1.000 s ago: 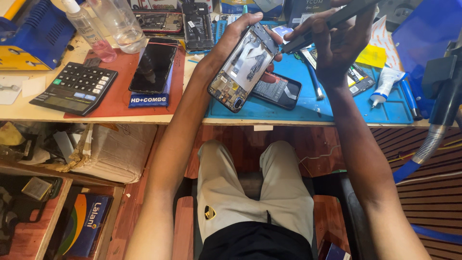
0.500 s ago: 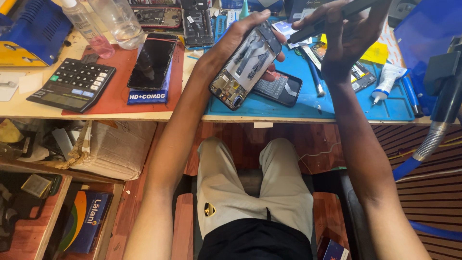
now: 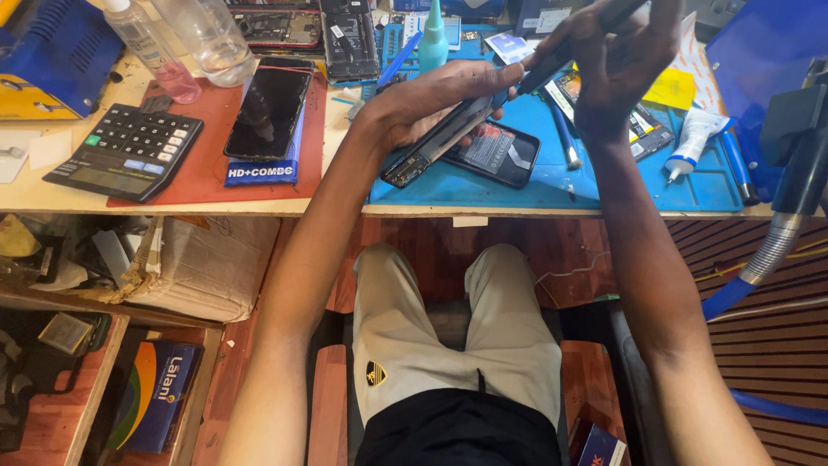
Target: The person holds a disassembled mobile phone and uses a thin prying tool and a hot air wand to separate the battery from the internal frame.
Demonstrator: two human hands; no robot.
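Left hand [image 3: 431, 99] gripping opened phone [image 3: 440, 138] on its edge above blue mat [image 3: 552, 185] | right hand [image 3: 617, 65] pinching dark tool [image 3: 552, 65] at phone's top end | could slip and scratch inside parts (phone tilted, only fingers steadying it)

Concealed and cropped regions, head view.
The left hand [image 3: 435, 99] covers most of the opened phone [image 3: 431, 142], which is turned nearly edge-on, so its interior cannot be read. The dark tool [image 3: 552, 60] in the right hand [image 3: 621, 65] runs past the top edge; its tip meets the phone behind the fingers. The two clear bottles [image 3: 185, 39] and the blue case [image 3: 47, 56] on the tabletop [image 3: 34, 194] are cropped.
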